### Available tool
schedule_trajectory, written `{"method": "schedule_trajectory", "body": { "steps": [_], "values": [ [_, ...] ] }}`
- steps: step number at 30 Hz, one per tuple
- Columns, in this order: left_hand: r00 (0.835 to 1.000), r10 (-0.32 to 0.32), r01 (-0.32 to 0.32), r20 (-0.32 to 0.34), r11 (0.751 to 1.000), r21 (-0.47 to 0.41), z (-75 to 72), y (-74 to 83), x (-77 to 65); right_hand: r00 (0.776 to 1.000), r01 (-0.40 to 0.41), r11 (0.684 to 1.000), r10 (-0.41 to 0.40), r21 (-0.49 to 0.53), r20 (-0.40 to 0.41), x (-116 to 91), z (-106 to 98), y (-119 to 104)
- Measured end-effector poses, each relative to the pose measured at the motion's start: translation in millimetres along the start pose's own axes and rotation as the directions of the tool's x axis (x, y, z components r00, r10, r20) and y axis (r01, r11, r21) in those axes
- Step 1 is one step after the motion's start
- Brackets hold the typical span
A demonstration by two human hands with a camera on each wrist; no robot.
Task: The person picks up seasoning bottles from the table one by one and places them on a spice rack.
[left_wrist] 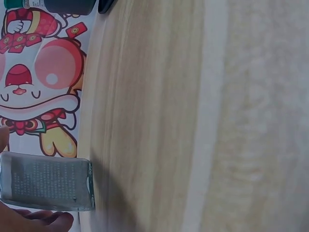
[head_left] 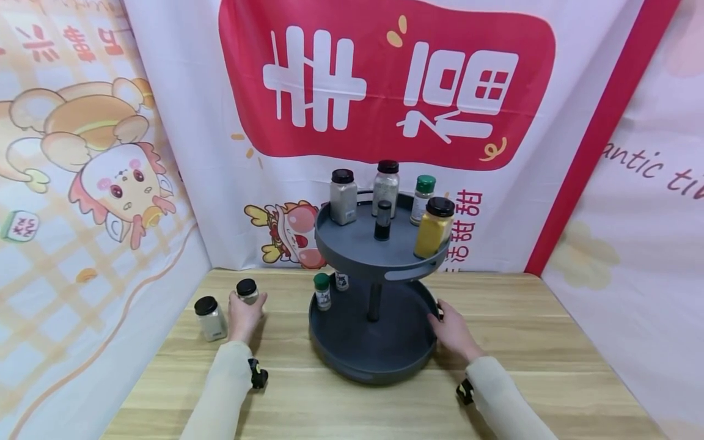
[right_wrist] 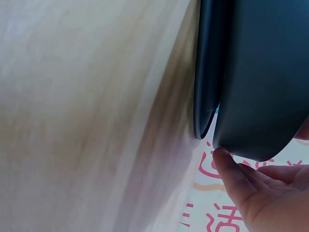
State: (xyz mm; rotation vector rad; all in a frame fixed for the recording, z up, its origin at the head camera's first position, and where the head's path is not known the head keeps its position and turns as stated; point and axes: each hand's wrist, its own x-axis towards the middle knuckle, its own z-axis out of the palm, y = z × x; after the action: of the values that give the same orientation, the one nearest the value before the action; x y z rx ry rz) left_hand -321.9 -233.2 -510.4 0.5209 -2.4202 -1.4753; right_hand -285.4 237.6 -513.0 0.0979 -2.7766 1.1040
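At the left of the table my left hand [head_left: 244, 316] grips a glass spice jar [left_wrist: 48, 182] with a black lid, thumb on one side and fingers on the other. Its clear side bears fine print in the left wrist view. Just left of that hand stands another black-lidded jar [head_left: 211, 321] with pale contents. My right hand [head_left: 455, 331] holds the right edge of a dark grey two-tier turntable rack [head_left: 374, 351]. In the right wrist view, the fingertips [right_wrist: 223, 157] meet the lower tier's outer wall [right_wrist: 263, 82], with the thumb partly out of frame.
The upper tier [head_left: 360, 244] carries several jars, among them a yellow-filled jar [head_left: 431, 232], a green-capped bottle [head_left: 422, 201] and a small dark bottle [head_left: 382, 223]. On the lower tier's left side are a green-capped bottle [head_left: 322, 294] and another small bottle [head_left: 342, 281]. Printed cloths hang behind.
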Motion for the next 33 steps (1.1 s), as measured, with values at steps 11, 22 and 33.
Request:
{"method": "schedule_trajectory", "body": {
  "steps": [11, 22, 33],
  "values": [
    [0.999, 0.014, -0.015, -0.039, 0.999, -0.029, 6.4, -7.0, 8.4, 1.0, -0.012, 0.999, 0.011, 0.033, 0.022, 3, 1, 5],
    [0.998, 0.018, -0.021, -0.059, 0.999, -0.048, 10.7, -9.1, 7.8, 0.999, 0.026, 0.997, -0.028, 0.067, 0.036, 5, 1, 12],
    [0.996, -0.021, 0.022, -0.088, 1.0, 0.002, 11.7, -10.4, 8.8, 0.988, 0.139, 0.99, -0.139, 0.01, 0.066, 8, -4, 12]
  ]
}}
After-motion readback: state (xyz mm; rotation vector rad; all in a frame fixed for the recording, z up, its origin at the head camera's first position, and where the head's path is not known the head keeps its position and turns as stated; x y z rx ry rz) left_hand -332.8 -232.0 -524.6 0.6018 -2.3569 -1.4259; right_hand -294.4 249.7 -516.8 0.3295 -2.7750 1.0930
